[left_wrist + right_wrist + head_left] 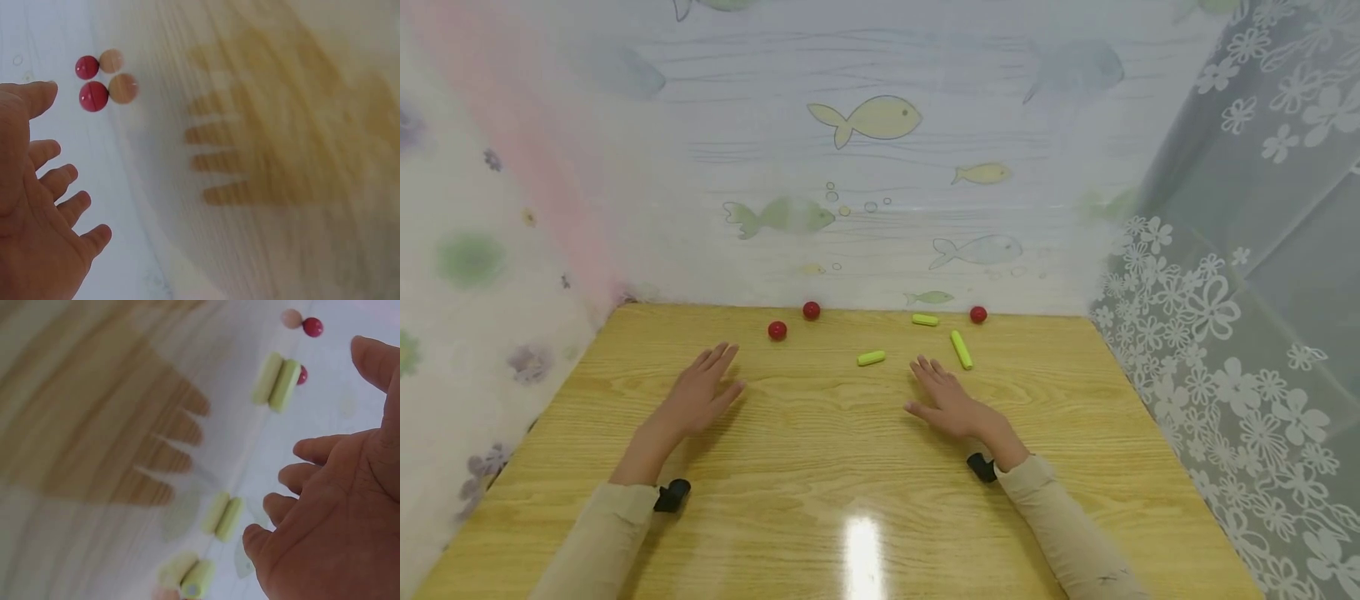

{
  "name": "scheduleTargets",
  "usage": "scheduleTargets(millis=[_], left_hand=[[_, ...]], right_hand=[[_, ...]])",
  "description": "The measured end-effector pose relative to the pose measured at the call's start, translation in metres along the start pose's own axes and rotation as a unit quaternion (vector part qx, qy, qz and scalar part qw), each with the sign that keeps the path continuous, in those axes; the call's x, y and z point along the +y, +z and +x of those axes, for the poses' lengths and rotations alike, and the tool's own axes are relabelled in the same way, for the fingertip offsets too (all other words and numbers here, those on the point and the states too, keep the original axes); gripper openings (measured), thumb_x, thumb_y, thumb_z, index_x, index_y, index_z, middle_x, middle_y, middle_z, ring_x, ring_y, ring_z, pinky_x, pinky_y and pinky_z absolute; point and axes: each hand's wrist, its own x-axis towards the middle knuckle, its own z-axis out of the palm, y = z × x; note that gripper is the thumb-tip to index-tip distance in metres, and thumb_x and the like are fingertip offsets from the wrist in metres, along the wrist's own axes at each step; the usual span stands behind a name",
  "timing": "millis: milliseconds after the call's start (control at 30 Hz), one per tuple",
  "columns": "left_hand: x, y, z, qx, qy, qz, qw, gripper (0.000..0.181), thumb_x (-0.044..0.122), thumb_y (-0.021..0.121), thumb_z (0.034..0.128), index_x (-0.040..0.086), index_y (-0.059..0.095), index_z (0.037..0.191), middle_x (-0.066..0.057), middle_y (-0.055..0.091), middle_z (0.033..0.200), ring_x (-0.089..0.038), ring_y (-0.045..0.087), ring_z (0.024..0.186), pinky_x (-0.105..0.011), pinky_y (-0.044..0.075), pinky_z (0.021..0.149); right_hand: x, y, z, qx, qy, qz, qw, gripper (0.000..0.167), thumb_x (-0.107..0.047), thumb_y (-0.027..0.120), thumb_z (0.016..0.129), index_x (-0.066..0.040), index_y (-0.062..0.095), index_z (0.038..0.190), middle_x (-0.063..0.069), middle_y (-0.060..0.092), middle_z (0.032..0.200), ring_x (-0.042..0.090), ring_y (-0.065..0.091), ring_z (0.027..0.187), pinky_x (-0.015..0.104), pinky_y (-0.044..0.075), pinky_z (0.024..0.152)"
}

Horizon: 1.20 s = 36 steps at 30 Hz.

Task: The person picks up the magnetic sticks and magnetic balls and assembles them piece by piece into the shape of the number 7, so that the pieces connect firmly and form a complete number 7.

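Observation:
My left hand (695, 398) hovers with fingers extended over the left of the table and holds nothing. Beyond its fingertips lie two glossy red balls (777, 331), which the left wrist view also shows past the left hand (44, 206). On the other side, my right hand (952, 407) is spread above the wood, empty. Ahead of it are a short yellow-green stick (871, 358), another short stick (925, 320) farther back, and a longer yellow-green stick (961, 350) just past the fingers. A third red ball (978, 315) sits by the back edge. Neither hand touches any of these things.
The glossy wood-grain table (820, 467) mirrors the hands and small things. A fish-printed curtain (880, 183) hangs along its back edge, with a flowered sheet (475, 333) at the left and a sheer white-flowered curtain (1240, 400) at the right. Each wrist carries a small black camera (672, 496).

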Motion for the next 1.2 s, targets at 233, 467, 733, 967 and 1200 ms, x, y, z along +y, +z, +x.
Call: scheduleTargets(millis=[233, 467, 733, 967, 1200], left_hand=[[0.004, 0.006, 0.016, 0.011, 0.003, -0.098, 0.9951, 0.062, 0.025, 0.049, 0.1092, -0.007, 0.026, 0.157, -0.036, 0.02, 0.161, -0.058, 0.014, 0.147, -0.073, 0.016, 0.115], [-0.005, 0.015, 0.034, 0.0, -0.048, -0.187, 0.9812, 0.06, 0.032, 0.04, 0.1119, -0.003, 0.025, 0.159, -0.034, 0.023, 0.161, -0.054, 0.026, 0.146, -0.068, 0.027, 0.114], [-0.022, 0.021, 0.055, 0.037, -0.068, -0.272, 0.959, 0.055, 0.019, 0.049, 0.1093, -0.007, 0.032, 0.155, -0.03, 0.034, 0.158, -0.05, 0.043, 0.136, -0.061, 0.043, 0.106], [-0.022, 0.019, 0.066, 0.062, -0.099, -0.284, 0.9516, 0.055, 0.015, 0.055, 0.1059, -0.006, 0.036, 0.153, -0.029, 0.038, 0.156, -0.046, 0.047, 0.133, -0.052, 0.047, 0.102], [-0.018, 0.023, 0.075, 0.096, -0.106, -0.312, 0.9394, 0.057, 0.009, 0.062, 0.1015, -0.008, 0.039, 0.151, -0.031, 0.043, 0.151, -0.047, 0.047, 0.133, -0.055, 0.044, 0.107]], right_hand=[[-0.005, 0.003, 0.016, -0.018, -0.003, 0.061, 0.998, 0.08, -0.039, 0.05, 0.107, -0.002, 0.005, 0.163, 0.019, -0.003, 0.17, 0.039, -0.006, 0.156, 0.058, 0.006, 0.124], [-0.006, 0.007, 0.035, -0.017, 0.009, 0.113, 0.9934, 0.085, -0.039, 0.053, 0.106, -0.005, 0.0, 0.163, 0.019, -0.008, 0.17, 0.035, -0.006, 0.157, 0.057, 0.009, 0.125], [-0.012, 0.012, 0.055, -0.014, 0.022, 0.155, 0.9876, 0.087, -0.037, 0.054, 0.106, -0.004, -0.002, 0.163, 0.02, -0.006, 0.17, 0.034, -0.003, 0.157, 0.055, 0.01, 0.125], [-0.016, 0.012, 0.071, 0.038, 0.068, 0.18, 0.9807, 0.082, -0.026, 0.059, 0.104, 0.0, 0.007, 0.162, 0.024, 0.015, 0.167, 0.038, 0.018, 0.154, 0.053, 0.022, 0.123], [-0.011, 0.008, 0.083, 0.095, 0.118, 0.296, 0.9431, 0.07, -0.014, 0.064, 0.1, 0.002, 0.027, 0.158, 0.024, 0.038, 0.157, 0.04, 0.038, 0.144, 0.052, 0.035, 0.116]])
